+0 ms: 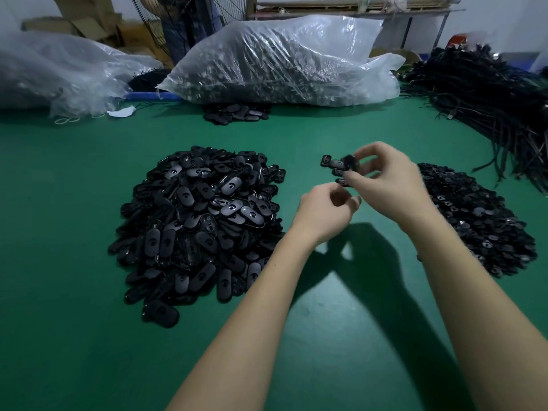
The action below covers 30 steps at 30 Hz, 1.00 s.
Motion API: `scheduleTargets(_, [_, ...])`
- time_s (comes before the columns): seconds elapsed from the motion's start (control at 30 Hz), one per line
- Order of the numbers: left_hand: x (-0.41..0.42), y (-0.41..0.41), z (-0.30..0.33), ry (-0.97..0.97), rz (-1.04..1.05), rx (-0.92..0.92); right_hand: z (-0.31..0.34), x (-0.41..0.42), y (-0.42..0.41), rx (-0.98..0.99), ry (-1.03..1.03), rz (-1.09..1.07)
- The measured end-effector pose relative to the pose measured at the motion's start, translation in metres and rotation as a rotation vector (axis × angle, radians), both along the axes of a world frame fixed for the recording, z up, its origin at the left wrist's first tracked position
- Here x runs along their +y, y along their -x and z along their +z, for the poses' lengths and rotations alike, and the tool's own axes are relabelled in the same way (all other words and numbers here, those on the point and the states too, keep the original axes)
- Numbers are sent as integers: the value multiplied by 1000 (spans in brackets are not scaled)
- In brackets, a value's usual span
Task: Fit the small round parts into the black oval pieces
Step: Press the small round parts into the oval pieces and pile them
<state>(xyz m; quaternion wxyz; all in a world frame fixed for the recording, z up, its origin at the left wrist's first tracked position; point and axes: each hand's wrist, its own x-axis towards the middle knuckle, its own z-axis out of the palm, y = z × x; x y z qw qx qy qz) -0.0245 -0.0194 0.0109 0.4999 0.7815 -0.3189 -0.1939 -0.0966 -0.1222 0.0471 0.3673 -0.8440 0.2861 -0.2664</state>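
Note:
A large heap of black oval pieces [197,221] lies on the green table at the left. A flatter heap of small round parts [477,221] lies at the right. My right hand [385,179] is raised above the table between the heaps and grips a small stack of black oval pieces [336,167] that sticks out to the left of its fingers. My left hand [326,212] hovers just below it with fingers curled; whether it pinches a small part is hidden.
The green table [74,292] spreads all around. A small batch of oval pieces [235,114] lies at the back, before a big clear plastic bag [281,60]. Another bag [59,72] sits back left. Black cables [498,99] pile up at the right.

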Motion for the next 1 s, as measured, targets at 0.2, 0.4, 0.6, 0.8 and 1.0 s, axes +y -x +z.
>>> scheduleTargets(0.2, [0,3,4,84,-155,343,-32,-5,48,-147,-382,-36])
scheduleTargets(0.4, [1,5,0,118,-174,317,-39,-2,44,-314,-813,-15])
scheduleTargets(0.6, [1,-3,-5,96,-98,315,-30,-24,61,125,-212,-126])
scheduleTargets(0.8, [4,-11,-6,156,-77,321,-26,-44,89,486,102,-384])
scheduleTargets(1.0, [5,-12,-7,170,-70,329,-31,-44,88,322,43,-434])
